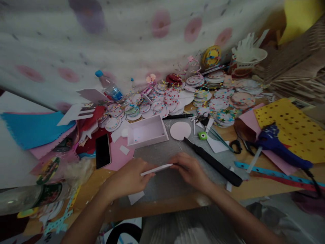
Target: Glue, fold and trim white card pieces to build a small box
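A thin white strip (pixel 156 169) is held level between both hands, just above a grey mat (pixel 165 154) on the wooden table. My left hand (pixel 130 178) pinches its left end with closed fingers. My right hand (pixel 189 168) pinches its right end, fingers also closed. A shallow pale pink open box (pixel 147 131) sits on the mat just beyond the hands, and a pink paper circle (pixel 180 130) lies to its right. A long black ruler-like bar (pixel 212 162) lies diagonally right of my right hand.
A black phone (pixel 103 150) lies left of the box. Many confetti-patterned round discs (pixel 167 101) cover the far table, with a water bottle (pixel 109 86) at the back left. A blue glue gun (pixel 279 147), scissors (pixel 232 144) and yellow dotted foam (pixel 291 125) lie right.
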{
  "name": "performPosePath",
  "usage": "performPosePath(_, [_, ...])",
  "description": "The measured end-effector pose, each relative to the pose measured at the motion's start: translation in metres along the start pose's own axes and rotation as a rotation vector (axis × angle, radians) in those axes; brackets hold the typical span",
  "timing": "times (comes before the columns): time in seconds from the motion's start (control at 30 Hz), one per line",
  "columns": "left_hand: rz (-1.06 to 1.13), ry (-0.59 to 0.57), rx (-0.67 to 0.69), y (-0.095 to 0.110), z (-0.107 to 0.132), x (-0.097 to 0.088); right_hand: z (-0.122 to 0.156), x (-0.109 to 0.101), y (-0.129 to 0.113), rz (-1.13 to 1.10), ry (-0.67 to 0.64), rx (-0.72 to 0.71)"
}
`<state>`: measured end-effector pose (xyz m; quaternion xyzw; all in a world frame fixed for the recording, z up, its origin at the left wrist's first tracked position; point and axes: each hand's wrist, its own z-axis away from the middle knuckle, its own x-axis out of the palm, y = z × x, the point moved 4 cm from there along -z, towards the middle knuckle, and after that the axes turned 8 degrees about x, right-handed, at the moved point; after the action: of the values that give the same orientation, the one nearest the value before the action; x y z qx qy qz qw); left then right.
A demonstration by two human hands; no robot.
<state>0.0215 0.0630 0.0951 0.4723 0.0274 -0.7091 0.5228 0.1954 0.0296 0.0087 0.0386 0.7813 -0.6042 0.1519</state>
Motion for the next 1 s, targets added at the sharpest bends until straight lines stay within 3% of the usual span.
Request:
performPosePath(0.3, [-0.050,0.042,0.032,0.000,-0.002,-0.001,0.001,0.004,0.000,0.068,0.021,-0.007])
performPosePath(0.47, [-0.087,0.045,0.032,0.002,0.000,0.001,0.007,-0.016,-0.009,0.235,0.024,-0.002])
performPosePath(0.6, [-0.097,0.078,0.021,0.004,0.002,0.002,0.022,-0.049,-0.001,0.495,0.208,0.120])
performPosePath(0.7, [-0.077,0.062,0.058,0.005,0.003,0.003,0.032,-0.060,0.011,0.667,0.297,0.231])
performPosePath(0.83, [-0.073,0.060,0.057,0.006,0.003,0.004,0.035,-0.060,0.027,0.744,0.314,0.327])
performPosePath(1.0, [-0.081,0.082,-0.002,0.006,0.004,0.002,0.035,-0.058,0.025,0.617,0.265,0.371])
